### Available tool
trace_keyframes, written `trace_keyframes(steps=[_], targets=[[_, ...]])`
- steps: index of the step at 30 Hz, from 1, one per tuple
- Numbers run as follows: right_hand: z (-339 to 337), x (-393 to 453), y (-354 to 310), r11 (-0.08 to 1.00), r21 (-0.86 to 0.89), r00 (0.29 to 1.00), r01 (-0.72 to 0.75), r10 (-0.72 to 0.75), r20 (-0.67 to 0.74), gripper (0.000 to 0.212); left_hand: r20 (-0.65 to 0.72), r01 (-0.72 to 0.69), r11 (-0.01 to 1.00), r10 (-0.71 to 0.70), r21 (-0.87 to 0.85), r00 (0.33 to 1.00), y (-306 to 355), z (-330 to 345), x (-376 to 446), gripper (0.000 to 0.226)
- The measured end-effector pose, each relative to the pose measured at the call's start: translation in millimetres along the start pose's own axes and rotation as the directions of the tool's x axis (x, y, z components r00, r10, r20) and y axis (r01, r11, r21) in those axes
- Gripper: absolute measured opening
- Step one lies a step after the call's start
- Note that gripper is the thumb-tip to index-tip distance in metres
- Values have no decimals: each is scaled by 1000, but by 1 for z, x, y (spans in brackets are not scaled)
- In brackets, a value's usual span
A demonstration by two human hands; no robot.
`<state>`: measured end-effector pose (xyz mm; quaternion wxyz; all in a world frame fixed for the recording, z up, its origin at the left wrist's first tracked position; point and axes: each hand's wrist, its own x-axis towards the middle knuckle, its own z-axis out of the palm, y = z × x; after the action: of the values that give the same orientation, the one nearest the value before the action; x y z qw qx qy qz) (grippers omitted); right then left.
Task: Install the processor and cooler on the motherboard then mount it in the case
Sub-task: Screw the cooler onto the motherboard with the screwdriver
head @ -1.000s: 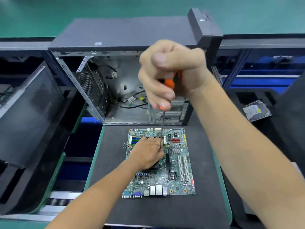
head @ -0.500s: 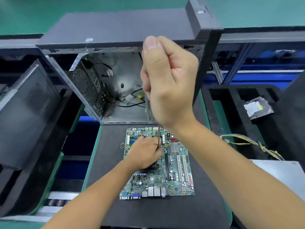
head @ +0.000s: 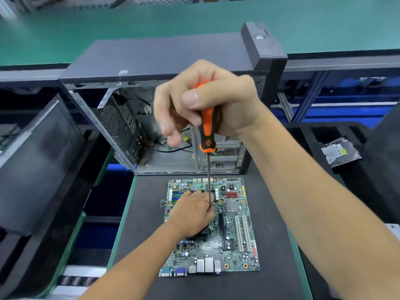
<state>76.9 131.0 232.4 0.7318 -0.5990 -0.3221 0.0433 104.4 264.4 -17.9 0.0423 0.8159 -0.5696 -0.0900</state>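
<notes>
Motherboard (head: 236, 232): green PCB, lies flat on dark mat (head: 270, 284), directly under both hands, just near side of open case (head: 173, 61). Long axis runs away from the person toward the case; rear I/O ports at near edge, white connectors at far edge, expansion slots parallel to long axis, to the right of left hand. Handling, judged: light, stiff but brittle, dense w/ small parts and solder points; take by bare edges or corners, never by slots or capacitors; keep level, no flex. Cooler (head: 198, 232): dark block on board, mostly hidden beneath left hand; only near part shows. Judged heavier than it looks, fins prob. sharp; hold by outer frame. Left hand (head: 192, 211): palm down, rests on cooler, fingertips at screwdriver shaft low end, seemingly steadying it; exact pinch not clear. Right hand (head: 207, 98): raised well above board, fist curled round orange-black handle, thumb on top, some fingers blurred. Screwdriver (head: 208, 126): near upright, long axis vertical, tip down at cooler's far right corner, tip itself hidden behind left fingers. Slim shaft, judged apt to slip off screw head onto PCB. Hard drive (head: 339, 151): in foam tray, far right of right arm. Side panel (head: 36, 152): leans well left of left arm.
</notes>
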Motion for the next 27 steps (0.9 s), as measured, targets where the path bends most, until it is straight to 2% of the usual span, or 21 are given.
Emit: trace_keyframes(steps=[3,5,7,9,11,13,16,17,19,21,22,24,26,27], targets=[[-1,4,6,985,172,999,-34,32,18,17,-7,-4,1000,4,9,1000,-2,2,0,29],[4,3,10,980,197,1000,-7,11,-22,18,-19,2,1000,-1,18,1000,-2,2,1,30],[11,1,12,990,138,993,42,-26,-115,15,-25,8,1000,-8,18,1000,-1,2,1,29],[20,0,12,997,-7,954,75,-74,-289,16,-36,13,1000,-12,12,999,0,2,0,26],[30,-2,14,978,-190,850,84,-170,-499,20,-37,8,1000,-8,4,999,0,2,0,23],[39,-2,19,931,-354,719,93,-309,-623,23,-29,5,1000,-5,-9,1000,-1,0,-1,20],[49,-4,29,824,-567,516,-10,-481,-708,36,-55,-18,999,16,-42,998,2,-4,-1,26],[50,-5,31,793,-608,470,-45,-520,-713,39,-74,-23,998,18,-64,997,2,-6,-1,27],[52,-12,31,757,-649,437,-83,-558,-706,40,-57,-13,998,9,-64,998,4,-8,-2,28],[49,-17,26,763,-640,478,-89,-531,-700,40,-3,5,1000,-5,-31,1000,3,-8,0,23],[45,-19,22,786,-613,534,-77,-487,-691,40,19,9,999,-8,-32,1000,2,-7,0,19],[35,-22,13,861,-509,703,7,-367,-610,37,35,9,999,-7,-42,999,1,-6,1,16],[22,-23,2,946,-303,861,118,-249,-443,32,32,-5,999,6,-34,999,1,-5,0,15],[15,-22,-2,970,-205,915,127,-195,-354,29,31,-8,1000,9,-28,999,1,-6,0,15]])
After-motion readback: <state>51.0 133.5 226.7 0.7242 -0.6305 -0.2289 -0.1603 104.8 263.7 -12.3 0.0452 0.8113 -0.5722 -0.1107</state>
